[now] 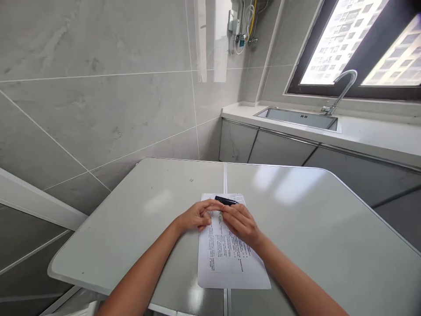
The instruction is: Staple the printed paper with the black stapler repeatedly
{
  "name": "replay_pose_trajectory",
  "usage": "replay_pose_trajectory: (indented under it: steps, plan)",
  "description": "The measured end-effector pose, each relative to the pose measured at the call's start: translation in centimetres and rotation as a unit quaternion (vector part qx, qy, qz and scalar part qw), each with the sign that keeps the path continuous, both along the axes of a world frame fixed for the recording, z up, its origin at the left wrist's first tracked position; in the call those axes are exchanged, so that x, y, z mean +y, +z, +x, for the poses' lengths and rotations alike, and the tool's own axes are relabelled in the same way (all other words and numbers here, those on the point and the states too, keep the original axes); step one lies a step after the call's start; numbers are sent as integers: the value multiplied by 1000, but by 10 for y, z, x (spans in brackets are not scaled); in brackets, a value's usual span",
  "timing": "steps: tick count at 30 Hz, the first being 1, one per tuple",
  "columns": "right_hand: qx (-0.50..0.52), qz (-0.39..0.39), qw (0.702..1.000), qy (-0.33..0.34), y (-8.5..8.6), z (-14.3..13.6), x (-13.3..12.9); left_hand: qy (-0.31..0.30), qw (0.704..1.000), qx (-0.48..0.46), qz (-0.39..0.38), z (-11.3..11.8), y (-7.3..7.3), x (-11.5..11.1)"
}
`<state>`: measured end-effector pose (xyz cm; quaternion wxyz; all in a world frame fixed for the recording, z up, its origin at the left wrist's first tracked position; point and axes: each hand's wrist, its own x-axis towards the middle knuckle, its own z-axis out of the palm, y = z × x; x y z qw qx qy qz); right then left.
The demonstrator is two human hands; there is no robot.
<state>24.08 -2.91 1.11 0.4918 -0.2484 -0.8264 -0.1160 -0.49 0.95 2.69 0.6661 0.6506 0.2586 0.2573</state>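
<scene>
A printed sheet of paper (226, 267) lies on the pale folding table (115, 237), across its centre seam. Near the sheet's top edge is a black, elongated object (225, 200), which looks like a pen or marker. My left hand (197, 215) is over the sheet's upper left, its index finger stretched toward the black object and its other fingers curled, with nothing visible between them. From the right, my right hand (241, 223) rests over the upper part of the sheet, fingers together just below the black object. The fingertips of both hands meet; what the right fingers may hold is hidden.
Beyond the table at the right, a white counter (371, 134) holds a sink (299, 117) with a curved faucet (345, 87), below a window. A grey tiled wall rises behind the table's left side. Cables and a pipe hang in the far corner.
</scene>
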Motion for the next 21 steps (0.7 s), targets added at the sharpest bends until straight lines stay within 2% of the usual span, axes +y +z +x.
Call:
replay_pose_trajectory:
  steps: [1, 2, 4, 5, 8, 10, 14, 18, 21]
  plan:
    - [27, -16, 999, -30, 2, 10, 6, 81, 996, 5, 38, -3, -1, 4]
    - [59, -41, 995, -73, 2, 24, 14, 198, 977, 6, 84, -7, -3, 10]
    - [116, -102, 972, -180, -3, 59, 32, 361, 914, 73, 170, -19, -7, 24]
    - [125, -139, 956, -227, -8, 79, 40, 400, 882, 132, 212, -26, -10, 31]
    - [130, -227, 913, -312, -30, 130, 60, 400, 811, 289, 314, -43, -23, 50]
    - [123, -274, 893, -336, -45, 151, 66, 378, 790, 336, 348, -48, -34, 58]
    - [86, -331, 883, -323, -60, 157, 69, 310, 791, 394, 351, -44, -51, 68]
    - [50, -346, 884, -312, -60, 148, 70, 308, 798, 399, 329, -38, -57, 79]
    - [-3, -327, 891, -316, -59, 143, 71, 311, 805, 389, 324, -33, -59, 81]
